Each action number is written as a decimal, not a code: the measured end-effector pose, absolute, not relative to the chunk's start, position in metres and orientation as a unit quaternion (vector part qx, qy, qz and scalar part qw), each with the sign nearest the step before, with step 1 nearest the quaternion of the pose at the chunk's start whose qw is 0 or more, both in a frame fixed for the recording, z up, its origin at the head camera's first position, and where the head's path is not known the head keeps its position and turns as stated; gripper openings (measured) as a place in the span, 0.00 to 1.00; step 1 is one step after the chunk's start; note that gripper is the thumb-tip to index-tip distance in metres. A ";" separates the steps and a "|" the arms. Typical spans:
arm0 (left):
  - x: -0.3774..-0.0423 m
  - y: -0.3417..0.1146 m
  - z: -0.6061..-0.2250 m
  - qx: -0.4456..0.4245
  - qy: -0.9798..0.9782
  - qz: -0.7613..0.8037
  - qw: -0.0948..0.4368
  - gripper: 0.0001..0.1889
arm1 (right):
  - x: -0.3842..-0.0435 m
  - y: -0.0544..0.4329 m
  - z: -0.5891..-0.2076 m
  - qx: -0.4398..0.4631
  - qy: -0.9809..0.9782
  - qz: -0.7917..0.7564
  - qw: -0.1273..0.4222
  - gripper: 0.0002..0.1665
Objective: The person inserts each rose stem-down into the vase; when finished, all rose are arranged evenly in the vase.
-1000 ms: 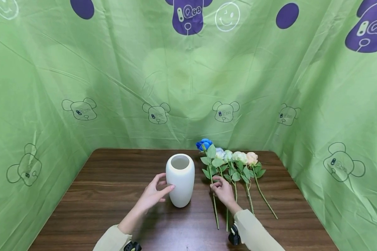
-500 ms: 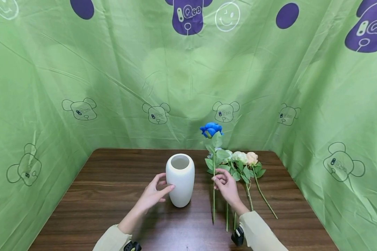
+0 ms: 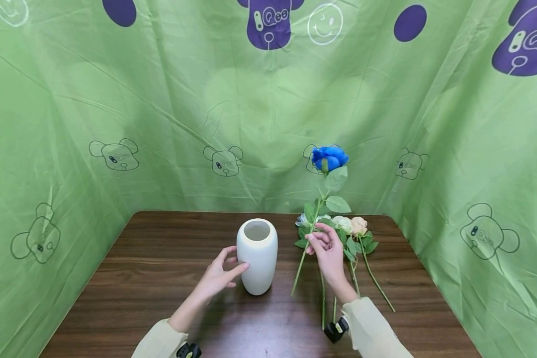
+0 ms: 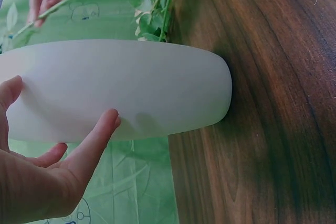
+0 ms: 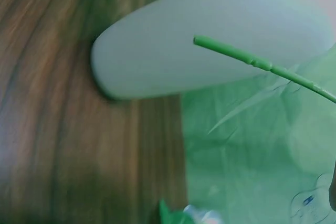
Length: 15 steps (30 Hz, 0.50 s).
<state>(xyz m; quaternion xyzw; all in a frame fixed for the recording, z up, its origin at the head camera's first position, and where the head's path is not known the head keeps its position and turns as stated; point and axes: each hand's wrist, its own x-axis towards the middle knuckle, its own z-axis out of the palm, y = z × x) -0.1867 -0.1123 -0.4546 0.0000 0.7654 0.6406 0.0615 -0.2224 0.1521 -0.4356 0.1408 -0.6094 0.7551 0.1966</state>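
Note:
A tall white vase stands upright with its round mouth facing up. My left hand rests against its left side, thumb on the front and fingers spread; the left wrist view shows these relaxed fingers touching the vase wall. To the right, my right hand pinches the green stem of a blue rose. The rose is raised off the table, its bloom tilted up and right. The cut end of its stem appears in front of the vase in the right wrist view.
Several pale roses lie at the back right, a peach rose outermost, stems pointing towards the near edge. The dark wooden table backs onto a green printed curtain.
My right hand has lifted the blue rose from beside the other flowers, moving it up and slightly right, with the stem now slanting. My left hand and the vase stay in place.

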 end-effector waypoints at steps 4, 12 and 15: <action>-0.187 -0.112 -0.455 -0.001 0.764 0.642 0.063 0.33 | -0.220 0.145 -0.419 0.128 -0.567 0.788 0.205 0.19; -0.188 -0.112 -0.456 -0.001 0.764 0.642 0.061 0.33 | -0.221 0.134 -0.381 0.105 -0.470 0.851 0.212 0.22; -0.188 -0.113 -0.456 0.000 0.764 0.643 0.061 0.33 | -0.223 0.131 -0.368 0.101 -0.440 0.867 0.212 0.20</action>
